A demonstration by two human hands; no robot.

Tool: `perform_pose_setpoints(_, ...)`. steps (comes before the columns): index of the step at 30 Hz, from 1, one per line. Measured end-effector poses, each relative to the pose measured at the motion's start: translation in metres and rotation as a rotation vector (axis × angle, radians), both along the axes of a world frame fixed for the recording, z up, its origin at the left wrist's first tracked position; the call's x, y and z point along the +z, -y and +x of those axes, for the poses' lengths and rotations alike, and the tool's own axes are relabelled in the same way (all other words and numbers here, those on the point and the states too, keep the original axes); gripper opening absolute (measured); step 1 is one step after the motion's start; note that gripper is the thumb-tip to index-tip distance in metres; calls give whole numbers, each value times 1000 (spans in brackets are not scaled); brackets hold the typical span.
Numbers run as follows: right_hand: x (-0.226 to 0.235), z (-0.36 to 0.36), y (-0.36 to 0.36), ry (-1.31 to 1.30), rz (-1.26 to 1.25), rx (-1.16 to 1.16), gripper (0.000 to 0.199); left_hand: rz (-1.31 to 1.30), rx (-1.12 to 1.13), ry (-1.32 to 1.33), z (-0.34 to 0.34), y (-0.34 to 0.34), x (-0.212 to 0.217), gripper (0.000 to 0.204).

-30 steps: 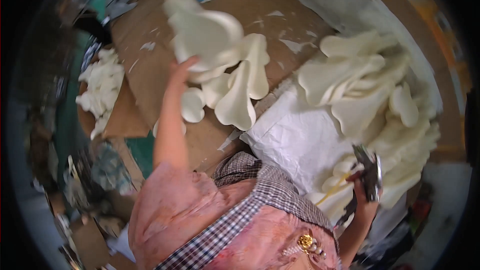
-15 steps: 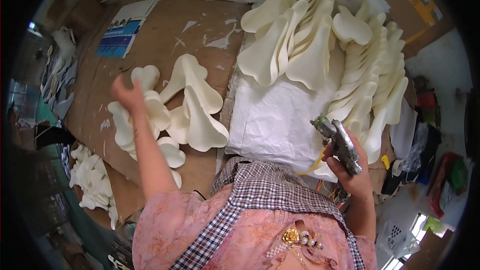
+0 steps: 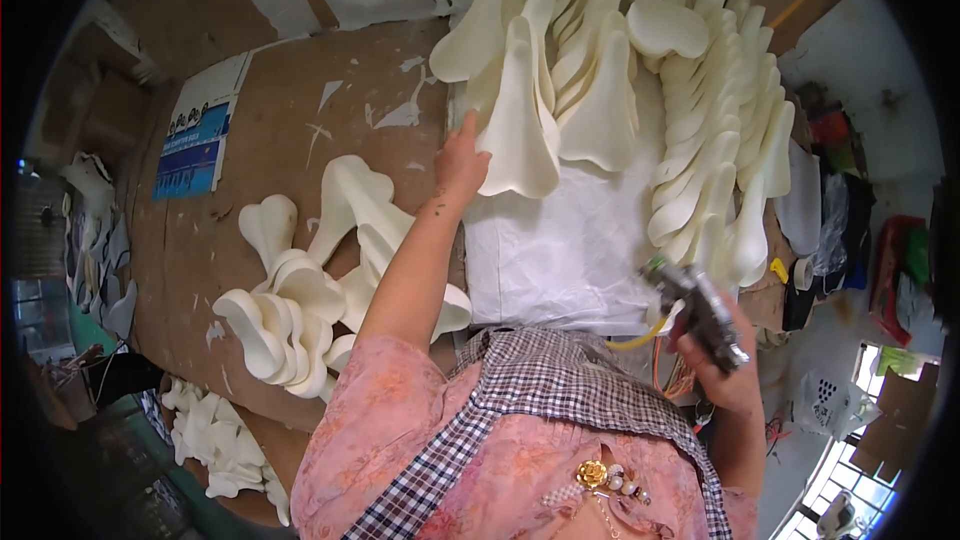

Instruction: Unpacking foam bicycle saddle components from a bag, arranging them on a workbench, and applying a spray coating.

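Observation:
My left hand reaches forward to the left edge of a cream, saddle-shaped foam pad in the overlapping rows. Its index finger points ahead and its thumb is spread; no pad shows in its grasp, and I cannot tell whether it touches the edge. In my right hand is a metal spray gun with a yellow hose, held low near my apron and slightly blurred. Further right, a long row of overlapping pads runs toward me. A looser group of pads lies on the left, partly behind my left forearm.
Brown cardboard covers the left of the work surface, and white sheeting lies under the right-hand pads. Below the left edge sits a box of small white pieces. A tape roll is at the right edge.
My left hand has moved right, from above the left group of pads to the edge of the rows. The spray gun stays in my right hand, a little lower. The view has shifted.

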State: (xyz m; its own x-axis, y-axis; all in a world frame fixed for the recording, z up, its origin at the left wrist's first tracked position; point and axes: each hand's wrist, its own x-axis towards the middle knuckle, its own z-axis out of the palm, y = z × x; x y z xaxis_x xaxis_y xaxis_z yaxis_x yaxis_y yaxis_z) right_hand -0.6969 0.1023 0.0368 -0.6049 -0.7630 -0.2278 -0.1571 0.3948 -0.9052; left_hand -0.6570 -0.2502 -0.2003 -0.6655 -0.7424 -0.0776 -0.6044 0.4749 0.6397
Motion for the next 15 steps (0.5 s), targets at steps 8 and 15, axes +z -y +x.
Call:
perform_pose_setpoints(8,29,17,9,-45,-244,-161,69,11,-17,-169,17,0,9,51)
perform_pose_setpoints(15,18,20,15,61,-2,-10,61,312,156,-643,71,78,-20,35)
